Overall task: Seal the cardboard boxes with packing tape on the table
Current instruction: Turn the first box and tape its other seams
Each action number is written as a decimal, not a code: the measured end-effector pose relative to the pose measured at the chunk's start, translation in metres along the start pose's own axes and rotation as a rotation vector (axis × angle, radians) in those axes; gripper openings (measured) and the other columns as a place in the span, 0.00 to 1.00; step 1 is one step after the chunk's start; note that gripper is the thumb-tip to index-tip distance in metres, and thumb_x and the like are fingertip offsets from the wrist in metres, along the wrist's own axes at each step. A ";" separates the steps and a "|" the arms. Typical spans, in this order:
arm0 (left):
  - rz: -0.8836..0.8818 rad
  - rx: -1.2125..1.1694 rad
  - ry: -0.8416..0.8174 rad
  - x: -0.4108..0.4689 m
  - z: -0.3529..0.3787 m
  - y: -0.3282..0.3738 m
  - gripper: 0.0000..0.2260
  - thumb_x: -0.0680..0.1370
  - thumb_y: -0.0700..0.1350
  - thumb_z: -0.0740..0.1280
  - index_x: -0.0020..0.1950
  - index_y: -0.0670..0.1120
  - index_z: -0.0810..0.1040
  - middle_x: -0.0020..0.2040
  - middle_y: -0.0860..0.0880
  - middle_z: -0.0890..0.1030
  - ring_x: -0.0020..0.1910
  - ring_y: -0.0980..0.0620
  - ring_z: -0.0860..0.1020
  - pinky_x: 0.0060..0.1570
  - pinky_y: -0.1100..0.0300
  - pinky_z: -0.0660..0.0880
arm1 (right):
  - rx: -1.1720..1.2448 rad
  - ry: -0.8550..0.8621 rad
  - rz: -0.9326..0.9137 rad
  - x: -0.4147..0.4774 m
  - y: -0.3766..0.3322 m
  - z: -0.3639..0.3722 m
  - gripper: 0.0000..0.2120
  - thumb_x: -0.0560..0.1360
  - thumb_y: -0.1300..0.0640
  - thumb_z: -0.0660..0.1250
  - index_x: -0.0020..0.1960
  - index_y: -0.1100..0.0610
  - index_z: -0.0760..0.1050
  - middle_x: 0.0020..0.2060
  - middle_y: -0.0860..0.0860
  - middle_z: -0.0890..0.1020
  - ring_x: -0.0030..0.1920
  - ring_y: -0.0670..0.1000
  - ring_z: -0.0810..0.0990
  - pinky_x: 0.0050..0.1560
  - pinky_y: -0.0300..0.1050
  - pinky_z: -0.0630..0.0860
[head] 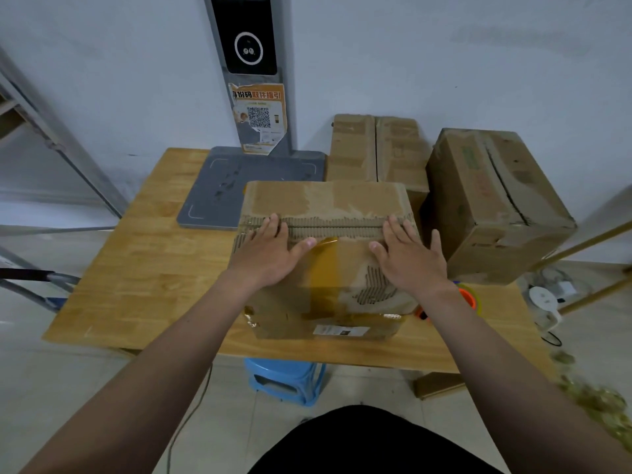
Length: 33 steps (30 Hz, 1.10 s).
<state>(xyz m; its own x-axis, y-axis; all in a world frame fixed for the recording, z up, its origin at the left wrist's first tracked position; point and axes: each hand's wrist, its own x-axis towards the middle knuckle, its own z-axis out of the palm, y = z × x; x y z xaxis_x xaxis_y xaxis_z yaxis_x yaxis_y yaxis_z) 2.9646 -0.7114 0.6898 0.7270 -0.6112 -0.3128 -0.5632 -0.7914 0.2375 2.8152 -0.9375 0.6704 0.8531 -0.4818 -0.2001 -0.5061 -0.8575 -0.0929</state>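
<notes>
Nearest me, black clothing (369, 439); beyond it the left hand (270, 248) and right hand (407, 258) lie flat on top of the box (284, 295) at either end of the seam (337, 230), fingers straight, gripping nothing. I'd press evenly so the flaps (325, 200) meet flush before taping; the tape roll (468, 297) lies just right of the box, beside the right wrist.

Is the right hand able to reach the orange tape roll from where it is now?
Probably yes: the tape roll lies open on the table, close by the right hand, with nothing between.
</notes>
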 end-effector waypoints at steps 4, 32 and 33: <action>-0.072 -0.070 0.075 -0.001 0.001 -0.017 0.34 0.83 0.67 0.43 0.84 0.51 0.54 0.84 0.41 0.43 0.83 0.43 0.41 0.80 0.45 0.46 | 0.047 0.029 0.011 0.005 0.005 0.001 0.30 0.85 0.41 0.42 0.83 0.53 0.43 0.82 0.46 0.43 0.81 0.48 0.40 0.79 0.62 0.41; 0.069 -0.152 0.226 -0.038 0.000 0.092 0.14 0.81 0.47 0.68 0.66 0.57 0.82 0.64 0.56 0.82 0.63 0.49 0.79 0.64 0.47 0.77 | 0.608 -0.071 0.048 -0.002 0.055 -0.021 0.37 0.79 0.44 0.69 0.81 0.48 0.55 0.75 0.51 0.69 0.73 0.56 0.69 0.68 0.52 0.69; 0.104 -0.208 0.152 -0.047 0.006 0.109 0.14 0.82 0.48 0.68 0.67 0.56 0.81 0.66 0.55 0.81 0.65 0.50 0.79 0.66 0.49 0.76 | 0.593 -0.071 0.057 -0.009 0.058 -0.021 0.36 0.78 0.44 0.69 0.81 0.48 0.57 0.73 0.51 0.72 0.71 0.56 0.72 0.66 0.52 0.71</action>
<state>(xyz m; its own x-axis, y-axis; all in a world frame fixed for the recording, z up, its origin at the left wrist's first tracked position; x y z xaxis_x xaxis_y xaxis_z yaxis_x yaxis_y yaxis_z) 2.8665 -0.7685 0.7247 0.7292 -0.6701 -0.1386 -0.5566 -0.6986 0.4496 2.7806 -0.9869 0.6874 0.8225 -0.4933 -0.2830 -0.5522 -0.5737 -0.6049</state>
